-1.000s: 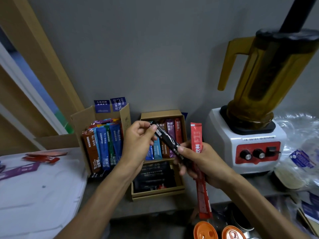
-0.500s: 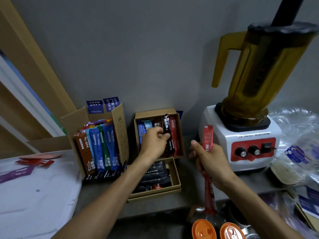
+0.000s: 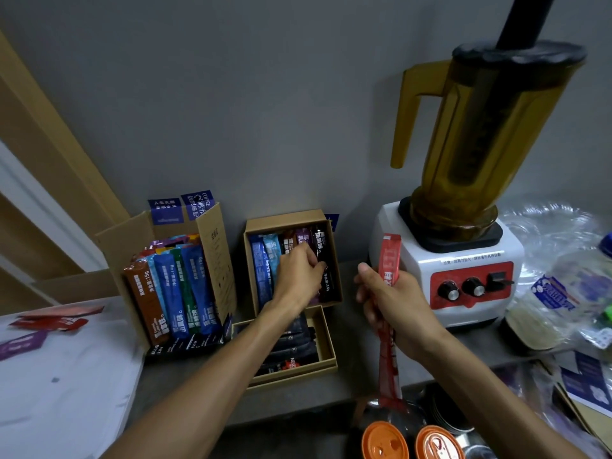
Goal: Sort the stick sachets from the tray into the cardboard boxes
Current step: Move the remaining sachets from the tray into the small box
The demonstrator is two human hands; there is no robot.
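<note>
My left hand (image 3: pixel 299 273) reaches into the small upright cardboard box (image 3: pixel 288 218) and pinches a black sachet (image 3: pixel 322 251) standing at the box's right side among blue, brown and purple ones. My right hand (image 3: pixel 395 303) grips long red sachets (image 3: pixel 389 256) upright, to the right of that box. A bigger cardboard box (image 3: pixel 217 256) on the left holds several brown, blue and green sachets. In front of the small box, a low box (image 3: pixel 328 339) contains black sachets. The white tray (image 3: pixel 66 385) at the left carries loose red sachets (image 3: pixel 53 321) and a purple one (image 3: pixel 20 344).
A blender (image 3: pixel 463 266) with an amber jug stands close to the right of my right hand. Clear plastic bags (image 3: pixel 559 293) pile up at the far right. Two orange lids (image 3: pixel 384 440) sit at the bottom edge. A grey wall backs the boxes.
My left hand took the black sachet from my right hand and carried it into the small upright box. My right hand drew away to the right with the red sachets.
</note>
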